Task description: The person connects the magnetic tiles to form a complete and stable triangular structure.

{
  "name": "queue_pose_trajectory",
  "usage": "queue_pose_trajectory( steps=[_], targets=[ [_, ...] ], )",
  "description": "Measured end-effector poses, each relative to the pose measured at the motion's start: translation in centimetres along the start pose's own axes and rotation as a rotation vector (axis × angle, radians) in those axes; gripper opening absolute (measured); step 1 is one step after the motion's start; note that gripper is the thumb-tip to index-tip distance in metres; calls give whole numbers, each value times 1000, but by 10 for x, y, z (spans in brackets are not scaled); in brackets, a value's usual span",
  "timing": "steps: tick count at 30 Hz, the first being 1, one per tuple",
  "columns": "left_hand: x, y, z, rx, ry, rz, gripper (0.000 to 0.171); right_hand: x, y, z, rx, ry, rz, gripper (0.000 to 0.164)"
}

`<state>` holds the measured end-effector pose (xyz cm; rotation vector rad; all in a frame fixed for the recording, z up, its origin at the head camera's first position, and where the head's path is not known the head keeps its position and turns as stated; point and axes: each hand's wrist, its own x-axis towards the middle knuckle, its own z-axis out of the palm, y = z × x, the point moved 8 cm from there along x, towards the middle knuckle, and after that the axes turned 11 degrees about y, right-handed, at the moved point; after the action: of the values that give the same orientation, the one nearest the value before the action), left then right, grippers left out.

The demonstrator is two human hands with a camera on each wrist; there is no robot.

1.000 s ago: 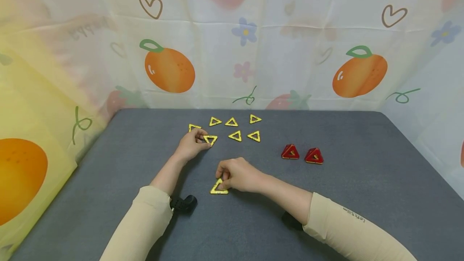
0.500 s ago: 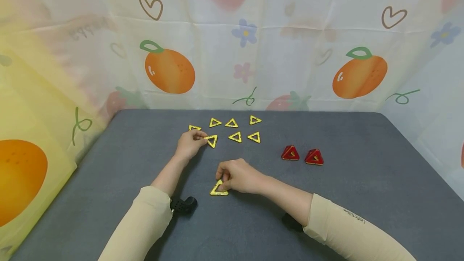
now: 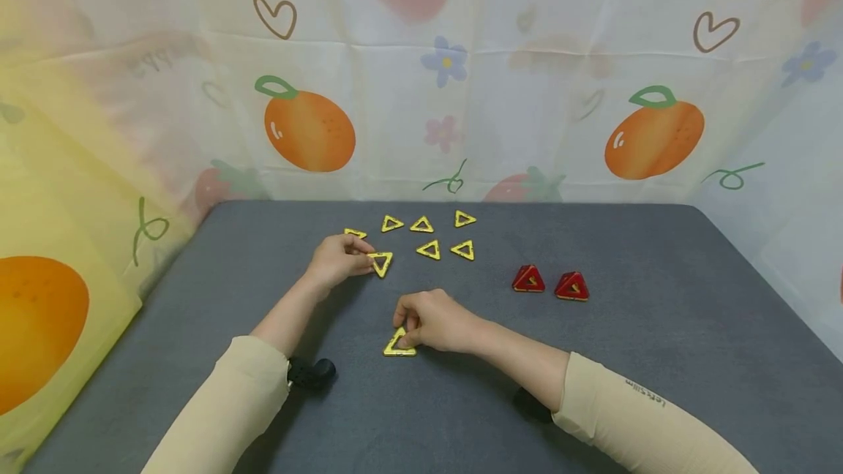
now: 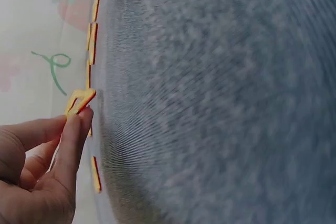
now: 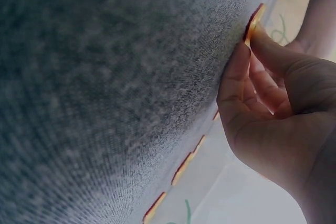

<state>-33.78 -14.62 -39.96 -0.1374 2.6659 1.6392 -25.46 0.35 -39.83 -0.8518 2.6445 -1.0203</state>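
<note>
My left hand pinches a yellow triangular tile by its left corner, point toward me. In the left wrist view that tile is tilted between thumb and fingertips, lifted off the table. Nearer to me, my right hand pinches a second yellow triangular tile at its right side, and the tile lies at the table surface. The right wrist view shows this tile edge-on at the fingertips, with a red underside. Part of another yellow tile shows behind my left hand.
Several yellow triangular tiles lie flat in two loose rows toward the back of the grey table. Two red pyramids stand to the right of my right hand. A printed cloth hangs behind the table.
My left hand has drawn slightly left and toward me with its tile, whose angle has turned in the fingers. My right hand stays in place on its tile.
</note>
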Motion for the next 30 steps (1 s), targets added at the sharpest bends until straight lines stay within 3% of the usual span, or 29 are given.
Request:
queue_pose_trajectory(
  steps=[8, 17, 30],
  targets=[
    [-11, 8, 3, 57, -102, -18, 19, 1, 3, 2, 1, -9, 14, 18],
    [-34, 13, 4, 132, -199, -21, 16, 2, 2, 1, 3, -2, 7, 18],
    [-66, 14, 12, 185, -299, 29, 10, 1, 1, -1, 1, 9, 11, 23]
  ],
)
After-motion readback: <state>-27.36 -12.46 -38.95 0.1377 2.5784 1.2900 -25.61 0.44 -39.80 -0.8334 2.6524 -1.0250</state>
